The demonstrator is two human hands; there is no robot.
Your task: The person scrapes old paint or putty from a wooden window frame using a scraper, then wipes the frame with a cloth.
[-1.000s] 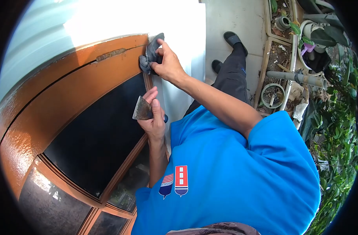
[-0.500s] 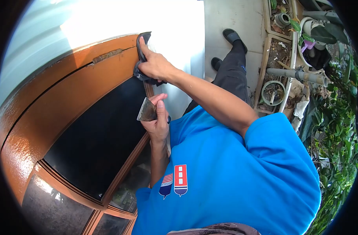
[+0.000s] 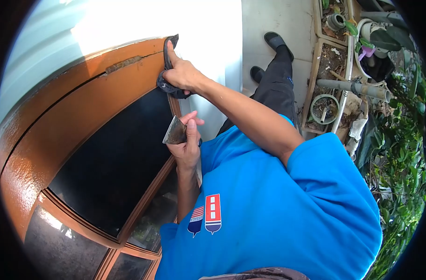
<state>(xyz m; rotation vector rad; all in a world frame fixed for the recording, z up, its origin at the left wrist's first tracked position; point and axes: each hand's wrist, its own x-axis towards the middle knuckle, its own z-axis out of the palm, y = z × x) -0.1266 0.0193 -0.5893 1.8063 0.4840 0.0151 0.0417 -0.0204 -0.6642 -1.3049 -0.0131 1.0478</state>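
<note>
My right hand (image 3: pixel 182 74) presses a dark grey rag (image 3: pixel 168 87) against the corner of an orange-brown wooden frame (image 3: pixel 105 84). One finger points along the rag over the frame's edge, and the rest of the cloth is bunched under the hand. Lower down, in front of the dark pane (image 3: pixel 115 163), my left hand (image 3: pixel 188 147) is closed round a putty knife with a broad, stained metal blade (image 3: pixel 175 131). Its handle is mostly hidden by the hand. A worn hinge (image 3: pixel 123 65) sits at the dark gap in the frame.
A white surface (image 3: pixel 203 28) adjoins the frame's corner. My slippered feet (image 3: pixel 278 44) stand on a pale tiled floor (image 3: pixel 294 23). Along the right are soil-filled planters (image 3: pixel 332 60), a grey pipe (image 3: pixel 353 88), a round pot (image 3: pixel 325 110) and leafy plants (image 3: pixel 404 154).
My right hand and the rag have shifted slightly up and to the left along the frame's corner. The putty knife in my left hand has barely moved.
</note>
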